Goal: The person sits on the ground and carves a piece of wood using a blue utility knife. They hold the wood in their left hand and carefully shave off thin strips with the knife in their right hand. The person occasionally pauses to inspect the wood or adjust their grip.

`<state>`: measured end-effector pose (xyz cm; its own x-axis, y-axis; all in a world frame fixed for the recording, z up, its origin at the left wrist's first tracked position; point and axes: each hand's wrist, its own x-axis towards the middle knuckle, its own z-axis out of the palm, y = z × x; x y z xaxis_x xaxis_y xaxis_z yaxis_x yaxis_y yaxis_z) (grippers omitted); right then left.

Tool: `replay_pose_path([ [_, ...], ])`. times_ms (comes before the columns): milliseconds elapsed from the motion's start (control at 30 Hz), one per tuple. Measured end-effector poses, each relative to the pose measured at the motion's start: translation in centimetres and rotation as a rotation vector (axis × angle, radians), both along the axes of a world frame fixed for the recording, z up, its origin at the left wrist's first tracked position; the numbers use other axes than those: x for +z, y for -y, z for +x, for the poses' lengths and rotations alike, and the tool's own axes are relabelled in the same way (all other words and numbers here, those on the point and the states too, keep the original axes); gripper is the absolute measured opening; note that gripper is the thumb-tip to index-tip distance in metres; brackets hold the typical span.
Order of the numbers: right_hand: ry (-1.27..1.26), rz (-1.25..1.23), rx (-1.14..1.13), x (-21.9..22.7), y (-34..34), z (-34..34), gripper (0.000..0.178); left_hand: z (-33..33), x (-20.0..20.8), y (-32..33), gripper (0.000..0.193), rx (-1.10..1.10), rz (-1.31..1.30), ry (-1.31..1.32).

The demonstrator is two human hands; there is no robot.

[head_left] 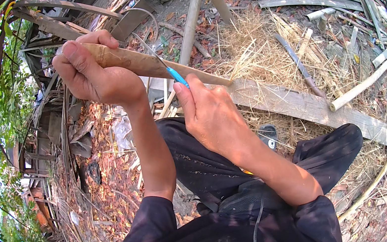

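Observation:
My left hand (pixel 94 66) is wrapped round the wide end of a tan bamboo piece (pixel 137 62), which tapers to the right. Its narrow end reaches the grey wooden plank (pixel 305 107) lying across in front of me. In my right hand (pixel 209 113) is a tool with a blue handle (pixel 178 76). From that handle a thin metal blade (pixel 151 52) points up and left across the bamboo's upper edge. My right fingers are closed on the handle close to the blade, and part of the handle is hidden inside the hand.
A long machete (pixel 299 64) lies on straw and shavings (pixel 249 49) beyond the plank. Bamboo poles (pixel 363 89) and slats (pixel 311 3) are scattered at the far right. My bent leg (pixel 332 147) is close to the plank. Stacked timber stands at the left.

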<state>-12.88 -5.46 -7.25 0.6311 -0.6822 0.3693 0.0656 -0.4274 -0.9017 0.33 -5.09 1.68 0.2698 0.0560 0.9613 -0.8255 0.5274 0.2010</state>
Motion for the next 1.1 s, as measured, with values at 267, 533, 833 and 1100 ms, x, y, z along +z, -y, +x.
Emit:
replay_pose_path([
  [267,-0.371,0.039,-0.246,-15.0,2.4,0.3,0.038,0.8,-0.2,-0.3,0.033,0.029,-0.013,-0.039],
  [533,-0.297,0.165,-0.105,-10.5,1.7,2.0,0.037,0.4,-0.1,0.1,0.034,0.048,-0.002,-0.024],
  [833,-0.344,0.187,-0.163,-14.8,4.2,0.0,0.040,1.6,0.0,-0.3,0.034,0.086,-0.019,-0.093],
  [1100,-0.495,0.218,-0.172,-23.5,4.5,1.9,0.041,0.8,0.1,0.3,0.033,0.096,-0.038,-0.095],
])
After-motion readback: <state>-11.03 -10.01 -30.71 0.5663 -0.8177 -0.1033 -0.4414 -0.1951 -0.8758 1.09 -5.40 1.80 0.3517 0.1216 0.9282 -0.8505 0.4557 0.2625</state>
